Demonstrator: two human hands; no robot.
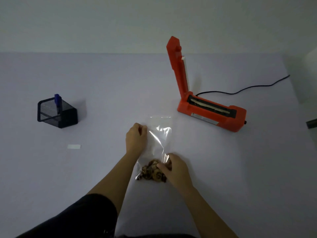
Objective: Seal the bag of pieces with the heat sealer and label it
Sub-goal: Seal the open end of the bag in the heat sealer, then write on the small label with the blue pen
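A clear plastic bag (158,138) lies flat on the table, its open end pointing away from me. Brown pieces (150,171) are gathered at its near end. My left hand (136,137) pinches the bag's left edge about halfway up. My right hand (173,167) grips the bag's lower right side, beside the pieces. An orange heat sealer (211,112) stands at the right with its arm (178,66) raised upright. A small white label (74,146) lies on the table at the left.
A black mesh pen holder (57,112) with a blue marker (58,101) stands at the far left. The sealer's black cord (248,87) trails off to the right. The table (103,83) has a pale surface and meets a wall at the back.
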